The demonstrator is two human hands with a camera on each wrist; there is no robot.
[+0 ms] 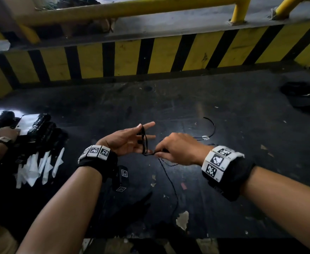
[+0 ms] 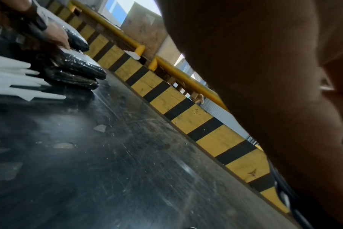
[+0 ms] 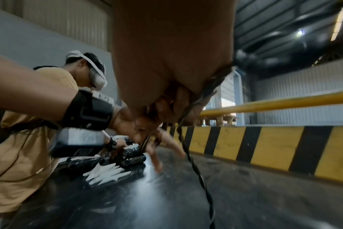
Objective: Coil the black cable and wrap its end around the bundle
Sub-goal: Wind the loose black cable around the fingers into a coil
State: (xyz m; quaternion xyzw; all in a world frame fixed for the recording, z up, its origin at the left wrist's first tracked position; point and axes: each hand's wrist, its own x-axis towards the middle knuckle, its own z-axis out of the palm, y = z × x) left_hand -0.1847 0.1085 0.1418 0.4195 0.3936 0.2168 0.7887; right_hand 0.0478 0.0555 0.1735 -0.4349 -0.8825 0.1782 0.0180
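Note:
The thin black cable (image 1: pixel 144 142) lies in several loops over my left hand (image 1: pixel 130 143), which is palm up with straight, spread fingers above the dark table (image 1: pixel 223 180). Just right of the loops, my right hand (image 1: pixel 158 154) pinches the cable at the base of the coil. The free length (image 1: pixel 170 180) trails from there toward me across the table, and another stretch (image 1: pixel 212 125) arcs behind my right hand, with a white tag (image 1: pixel 205 137) on it. In the right wrist view my curled right fingers (image 3: pixel 166 108) hold the twisted cable (image 3: pixel 196 167). The left wrist view shows only the hand (image 2: pixel 264 93).
Another person's hand (image 1: pixel 5 132) works at the far left among black wrapped packets (image 1: pixel 40 123) and white pointed strips (image 1: pixel 40 165). A yellow and black striped barrier (image 1: pixel 150 57) with a yellow rail (image 1: pixel 132 8) bounds the table's far side. Dark items (image 1: pixel 302 96) lie at the far right.

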